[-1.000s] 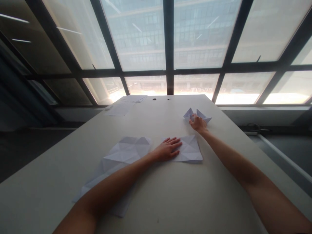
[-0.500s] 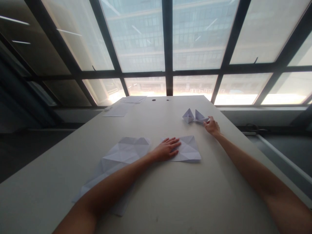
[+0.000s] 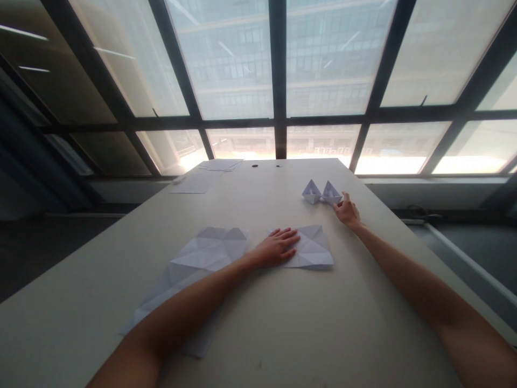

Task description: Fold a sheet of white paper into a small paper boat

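Observation:
My left hand (image 3: 278, 247) lies flat, fingers spread, on a creased sheet of white paper (image 3: 313, 248), pressing its left part against the table. Farther off to the right, my right hand (image 3: 347, 211) has its fingers around the right tip of a folded paper boat (image 3: 331, 194). A second paper boat (image 3: 311, 192) of like shape stands just left of that one, the two close together. Under and beyond my left forearm spread larger creased sheets of paper (image 3: 210, 249), partly hidden by the arm.
The white table (image 3: 283, 323) runs away toward a wall of dark-framed windows (image 3: 278, 81). Flat white sheets (image 3: 191, 183) lie at its far left. Two dark round spots, one a cable hole (image 3: 254, 166), show near the far edge. A dark curtain (image 3: 36, 156) hangs at left.
The right paper boat has turned so that its peak and front face me, matching the other boat. My right hand has shifted slightly left with it; my left hand stays put.

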`<state>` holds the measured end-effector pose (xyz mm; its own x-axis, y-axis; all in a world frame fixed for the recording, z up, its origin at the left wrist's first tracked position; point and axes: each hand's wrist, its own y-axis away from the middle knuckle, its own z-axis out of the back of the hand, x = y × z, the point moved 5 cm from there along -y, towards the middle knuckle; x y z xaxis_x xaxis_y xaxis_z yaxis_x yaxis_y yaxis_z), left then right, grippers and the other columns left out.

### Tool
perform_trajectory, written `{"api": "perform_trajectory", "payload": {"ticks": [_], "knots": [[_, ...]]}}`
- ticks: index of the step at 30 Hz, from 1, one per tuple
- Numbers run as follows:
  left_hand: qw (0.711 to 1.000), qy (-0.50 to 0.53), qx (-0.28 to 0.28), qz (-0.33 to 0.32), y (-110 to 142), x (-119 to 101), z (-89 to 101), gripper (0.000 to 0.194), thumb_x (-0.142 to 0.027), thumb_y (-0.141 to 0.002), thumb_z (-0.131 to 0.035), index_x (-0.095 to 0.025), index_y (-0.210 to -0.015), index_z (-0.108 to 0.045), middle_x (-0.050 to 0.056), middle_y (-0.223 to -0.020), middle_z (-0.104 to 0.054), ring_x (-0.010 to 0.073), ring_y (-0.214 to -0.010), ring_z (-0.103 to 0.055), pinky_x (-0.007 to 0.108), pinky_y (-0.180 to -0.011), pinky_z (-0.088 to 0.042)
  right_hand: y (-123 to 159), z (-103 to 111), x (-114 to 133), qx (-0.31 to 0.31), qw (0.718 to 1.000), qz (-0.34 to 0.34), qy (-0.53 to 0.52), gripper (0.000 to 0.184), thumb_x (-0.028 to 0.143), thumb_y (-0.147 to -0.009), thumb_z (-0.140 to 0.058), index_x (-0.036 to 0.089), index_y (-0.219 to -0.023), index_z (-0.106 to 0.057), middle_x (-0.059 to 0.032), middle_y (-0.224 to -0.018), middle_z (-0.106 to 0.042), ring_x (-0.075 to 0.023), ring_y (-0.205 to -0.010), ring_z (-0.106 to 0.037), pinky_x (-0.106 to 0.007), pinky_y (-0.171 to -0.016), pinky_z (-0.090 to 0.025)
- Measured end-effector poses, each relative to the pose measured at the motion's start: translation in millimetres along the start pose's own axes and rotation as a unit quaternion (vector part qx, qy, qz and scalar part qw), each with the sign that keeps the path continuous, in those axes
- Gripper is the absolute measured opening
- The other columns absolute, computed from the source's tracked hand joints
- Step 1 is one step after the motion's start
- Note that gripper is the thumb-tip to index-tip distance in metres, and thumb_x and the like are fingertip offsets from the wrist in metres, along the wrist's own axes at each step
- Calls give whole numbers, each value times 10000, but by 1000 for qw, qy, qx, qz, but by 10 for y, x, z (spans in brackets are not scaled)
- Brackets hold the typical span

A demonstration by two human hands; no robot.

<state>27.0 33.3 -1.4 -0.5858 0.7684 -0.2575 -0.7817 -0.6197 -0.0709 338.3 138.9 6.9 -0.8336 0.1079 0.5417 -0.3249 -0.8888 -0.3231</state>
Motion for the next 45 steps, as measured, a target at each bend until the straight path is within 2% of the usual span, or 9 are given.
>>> {"api": "perform_trajectory", "payload": {"ticks": [7,11,16,25,31,40,45], "knots": [[1000,0,-5,-3,-5,16,-10,549,-496,-1008,-381,-294,-1519,-374,31,-1612,-277,244,-1490,-244,464,-1226,-148,6,-48,-34,-4,1000,22,-3,637,331,-891,-563,190,-1466,-329,-97,-1013,-736,-289,-956,-680,-339,-796,-457],[1000,-2,-6,-3,-5,14,-8,547,-495,-1012,-373,-290,-1519,-373,29,-1612,-280,239,-1491,-241,462,-1226,-150,-71,-79,-43,-7,999,36,-4,567,290,-892,-556,191,-1424,-385,-89,-998,-736,-267,-945,-677,-314,-786,-455],[1000,-4,-6,-2,-4,10,-9,548,-493,-1007,-387,-297,-1519,-371,31,-1609,-285,240,-1489,-248,467,-1224,-158,-204,-155,-44,-4,1000,15,25,402,279,-910,-526,185,-1300,-505,-113,-1020,-726,-266,-952,-661,-311,-797,-447],[1000,0,-4,-1,9,9,-4,547,-498,-1009,-380,-300,-1518,-374,29,-1611,-281,246,-1488,-251,462,-1225,-154,-351,-180,-36,-8,997,1,80,329,266,-932,-466,172,-1220,-596,-157,-1089,-707,-295,-996,-652,-333,-802,-458],[1000,-2,-4,-1,12,25,-21,552,-525,-1012,-356,-316,-1523,-358,17,-1617,-269,240,-1491,-241,457,-1223,-152,-438,-188,42,22,993,24,115,328,247,-950,-416,158,-1182,-630,-172,-1049,-714,-296,-979,-662,-342,-790,-465],[1000,-5,-3,-1,6,23,-26,552,-511,-1010,-368,-306,-1522,-362,20,-1616,-271,238,-1490,-243,459,-1223,-153,-414,-244,256,58,988,67,127,317,253,-961,-417,167,-1173,-637,-181,-1057,-715,-293,-974,-674,-344,-783,-471],[1000,-6,-2,-2,5,16,-24,550,-501,-1011,-371,-301,-1522,-360,22,-1616,-270,233,-1492,-237,467,-1222,-154,-453,-193,218,59,987,60,136,322,254,-960,-426,150,-1183,-633,-209,-1088,-705,-309,-1001,-669,-351,-795,-470]]}}
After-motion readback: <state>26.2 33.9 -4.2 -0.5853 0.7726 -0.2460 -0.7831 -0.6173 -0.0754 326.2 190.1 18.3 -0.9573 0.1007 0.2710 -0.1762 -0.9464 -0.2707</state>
